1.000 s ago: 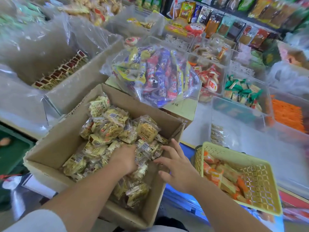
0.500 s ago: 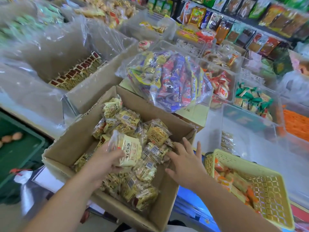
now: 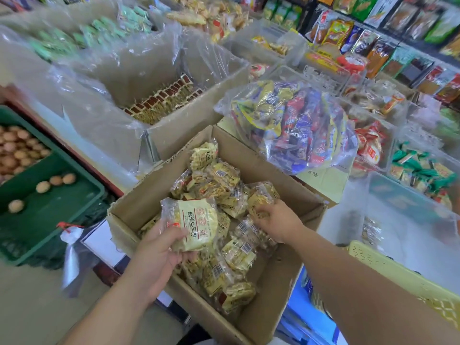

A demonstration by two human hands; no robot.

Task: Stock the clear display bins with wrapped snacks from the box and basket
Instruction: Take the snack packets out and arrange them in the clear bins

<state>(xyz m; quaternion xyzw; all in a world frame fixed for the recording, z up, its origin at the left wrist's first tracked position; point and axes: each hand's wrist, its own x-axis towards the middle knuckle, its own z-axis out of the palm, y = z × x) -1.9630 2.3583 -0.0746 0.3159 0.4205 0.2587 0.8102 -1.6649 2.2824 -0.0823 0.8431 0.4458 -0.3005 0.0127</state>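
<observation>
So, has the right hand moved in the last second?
Yes. The right hand has gone from the cardboard box's right wall deeper in, onto the snack packs.

The box (image 3: 273, 282) is matt brown cardboard, a little rough. The packet (image 3: 196, 224) in my left grip (image 3: 159, 252) is glossy clear film (crinkled, catching light). The big bag (image 3: 293, 125) is shiny thin plastic, the basket (image 3: 373, 257) matt yellow plastic, the crate (image 3: 62, 202) smooth green plastic.

snacks (image 3: 219, 220) in box (image 3: 139, 207), basket (image 3: 403, 277) right

Yellow packets (image 3: 196, 222), brown box (image 3: 139, 207), green crate (image 3: 62, 202).
</observation>
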